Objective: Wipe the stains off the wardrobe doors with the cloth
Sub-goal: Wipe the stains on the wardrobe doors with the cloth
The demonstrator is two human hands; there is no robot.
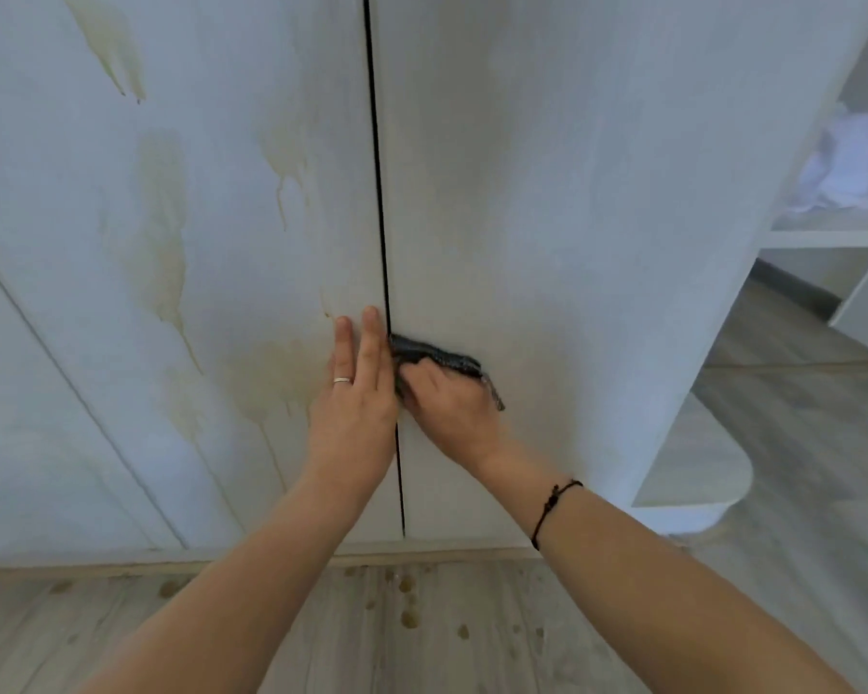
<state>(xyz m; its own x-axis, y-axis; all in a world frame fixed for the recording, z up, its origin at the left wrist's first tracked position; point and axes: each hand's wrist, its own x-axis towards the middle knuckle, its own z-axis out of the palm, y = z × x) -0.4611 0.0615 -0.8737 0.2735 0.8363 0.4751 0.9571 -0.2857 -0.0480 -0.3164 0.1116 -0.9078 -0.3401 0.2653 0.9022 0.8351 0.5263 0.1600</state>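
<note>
Two white wardrobe doors fill the view, split by a dark vertical gap. The left door (221,242) carries several yellowish drip stains (166,232). The right door (572,217) looks nearly clean. My left hand (357,393) lies flat with straight fingers on the left door's edge beside the gap. My right hand (447,408) presses a dark grey cloth (437,354) against the right door just right of the gap, fingers curled over it.
Brownish drops (409,618) spot the wooden floor below the doors. At the right, open white shelves (833,232) hold a crumpled white fabric (853,162), and a rounded lower shelf (697,473) juts out near the floor.
</note>
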